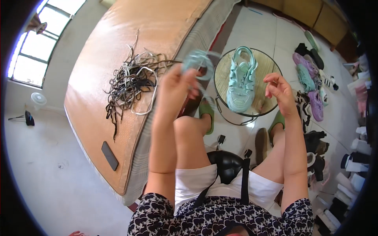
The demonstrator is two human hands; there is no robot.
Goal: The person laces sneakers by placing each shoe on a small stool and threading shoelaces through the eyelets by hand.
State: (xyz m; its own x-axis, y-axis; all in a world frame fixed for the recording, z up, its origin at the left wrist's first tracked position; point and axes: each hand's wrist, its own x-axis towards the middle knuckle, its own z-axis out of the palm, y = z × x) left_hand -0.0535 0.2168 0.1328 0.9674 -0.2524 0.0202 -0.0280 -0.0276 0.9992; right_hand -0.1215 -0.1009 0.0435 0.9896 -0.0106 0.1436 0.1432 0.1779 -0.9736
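My left hand (177, 86) is closed round a looped bundle of pale mint shoelace (197, 63), smeared by motion, above the gap between the bed and the stool. A mint-green sneaker (242, 84) stands on a round wood-topped stool (267, 65), its toe towards me and no lace visible in its front. Just right of the shoe hovers my right hand (278, 88), fingers loosely bent and apart, with nothing seen in them. On the bed mat to the left lies a tangled heap of black, grey and white shoelaces (134, 80).
A dark phone (110, 155) rests near the edge of the tan bed mat (94, 114). Several shoes, among them a purple one (315, 105), are strewn over the tiled floor at right. More shoes line the far right. A grey-brown shoe (261, 145) stands between my feet.
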